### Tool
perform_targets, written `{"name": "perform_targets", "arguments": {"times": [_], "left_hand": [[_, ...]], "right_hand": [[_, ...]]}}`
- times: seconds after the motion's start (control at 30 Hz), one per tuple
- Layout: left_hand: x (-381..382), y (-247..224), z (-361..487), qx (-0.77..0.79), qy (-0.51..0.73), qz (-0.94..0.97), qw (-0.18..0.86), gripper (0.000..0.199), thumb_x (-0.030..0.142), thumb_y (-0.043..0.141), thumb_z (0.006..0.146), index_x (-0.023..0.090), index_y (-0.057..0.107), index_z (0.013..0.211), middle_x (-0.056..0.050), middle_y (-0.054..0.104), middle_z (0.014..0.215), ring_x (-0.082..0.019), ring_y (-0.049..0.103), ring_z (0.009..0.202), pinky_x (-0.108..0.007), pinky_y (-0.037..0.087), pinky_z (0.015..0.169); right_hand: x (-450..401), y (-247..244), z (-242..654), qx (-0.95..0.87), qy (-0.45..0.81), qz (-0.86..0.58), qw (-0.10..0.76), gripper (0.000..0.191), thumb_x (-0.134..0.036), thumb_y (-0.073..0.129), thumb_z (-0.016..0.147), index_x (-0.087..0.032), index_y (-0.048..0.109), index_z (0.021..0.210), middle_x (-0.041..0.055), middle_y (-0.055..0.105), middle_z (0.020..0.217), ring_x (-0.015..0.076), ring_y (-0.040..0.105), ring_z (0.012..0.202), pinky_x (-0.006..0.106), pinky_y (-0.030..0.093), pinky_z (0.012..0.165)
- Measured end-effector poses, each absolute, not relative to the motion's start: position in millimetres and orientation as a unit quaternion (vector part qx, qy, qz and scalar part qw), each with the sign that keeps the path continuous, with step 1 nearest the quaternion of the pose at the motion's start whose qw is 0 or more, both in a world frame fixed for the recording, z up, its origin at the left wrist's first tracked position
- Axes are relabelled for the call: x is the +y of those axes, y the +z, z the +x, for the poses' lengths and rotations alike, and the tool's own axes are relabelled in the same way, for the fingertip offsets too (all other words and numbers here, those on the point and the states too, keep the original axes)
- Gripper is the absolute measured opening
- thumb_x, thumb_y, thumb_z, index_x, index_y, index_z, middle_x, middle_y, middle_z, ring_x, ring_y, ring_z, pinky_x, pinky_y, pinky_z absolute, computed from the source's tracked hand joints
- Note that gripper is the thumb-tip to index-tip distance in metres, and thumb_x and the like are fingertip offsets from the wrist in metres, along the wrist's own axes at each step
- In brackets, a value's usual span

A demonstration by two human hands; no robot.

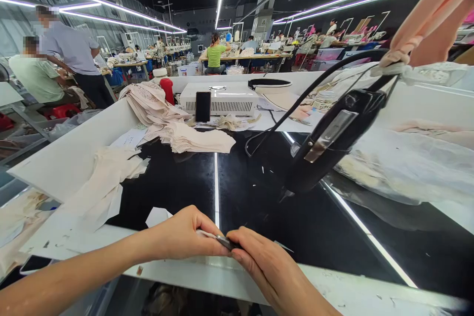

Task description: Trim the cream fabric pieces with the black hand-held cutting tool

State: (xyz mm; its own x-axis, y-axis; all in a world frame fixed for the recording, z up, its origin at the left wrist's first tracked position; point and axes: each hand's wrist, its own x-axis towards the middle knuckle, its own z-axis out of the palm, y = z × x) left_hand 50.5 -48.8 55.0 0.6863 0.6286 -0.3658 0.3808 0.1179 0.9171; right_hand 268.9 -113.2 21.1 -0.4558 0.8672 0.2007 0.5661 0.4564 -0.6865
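My left hand (181,235) is closed in a pinch near the front edge of the black glossy worktop (255,207). In it is a slim metal tool (223,241) with a pale end; its exact kind I cannot make out. My right hand (270,261) meets it from the right, thumb and fingers closed on the tool's dark end. Most of the tool is hidden by the fingers. A small white piece (157,217) lies just behind my left wrist. To the upper right of my hands hangs a black corded device (329,133) with a metal plate, tied to pink fabric (425,19).
Stacked beige fabric pieces (202,140) and more cut fabric (98,175) lie on the left. At the back stand a phone (203,107), a white vented box (229,96) and a visor (272,86). Plastic-bagged material (403,173) lies right. Several people are farther off.
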Motion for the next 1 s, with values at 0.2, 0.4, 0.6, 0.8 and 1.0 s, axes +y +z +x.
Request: {"name": "perform_targets", "arguments": {"times": [0.2,0.4,0.6,0.8,1.0], "left_hand": [[-49,50,49,0.365,0.098,0.673,0.636,0.037,0.046,0.077,0.084,0.013,0.073,0.069,0.004,0.034,0.059,-0.01,0.027,0.06,-0.027,0.017,0.053],[-52,51,50,0.36,0.101,0.668,0.644,0.031,0.044,0.078,0.084,0.013,0.081,0.079,0.003,0.047,0.06,-0.01,0.035,0.06,-0.024,0.024,0.054],[-51,58,48,0.368,0.106,0.687,0.617,0.027,0.042,0.076,0.086,0.018,0.085,0.097,-0.005,0.078,0.094,-0.02,0.065,0.089,-0.024,0.046,0.077],[-42,61,40,0.387,0.117,0.736,0.542,0.034,0.048,0.067,0.092,0.022,0.085,0.102,-0.005,0.071,0.094,-0.015,0.059,0.079,-0.023,0.043,0.07],[-36,60,43,0.423,0.164,0.687,0.568,0.035,0.046,0.074,0.081,0.012,0.082,0.089,0.0,0.059,0.068,-0.012,0.044,0.063,-0.022,0.033,0.057]], "right_hand": [[-116,20,267,-0.804,0.277,-0.452,0.271,0.032,-0.04,0.037,0.112,-0.025,0.062,0.098,-0.0012,0.068,0.087,0.0154,0.066,0.078,0.026,0.049,0.07],[-117,18,268,-0.79,0.291,-0.452,0.295,0.037,-0.045,0.036,0.111,-0.025,0.064,0.097,-0.0003,0.069,0.085,0.0162,0.067,0.075,0.026,0.053,0.07],[-133,22,291,-0.734,0.279,-0.527,0.326,0.04,-0.05,0.039,0.108,-0.027,0.069,0.12,0.0079,0.076,0.109,0.0239,0.074,0.098,0.032,0.061,0.082],[-122,8,341,-0.781,0.051,-0.57,0.248,0.043,-0.052,0.039,0.107,-0.025,0.07,0.122,0.0081,0.076,0.103,0.0249,0.076,0.092,0.034,0.063,0.078],[-91,-11,386,-0.801,-0.142,-0.548,0.192,0.053,-0.052,0.033,0.108,-0.02,0.075,0.112,0.0103,0.076,0.093,0.0259,0.074,0.075,0.04,0.061,0.069]]}}
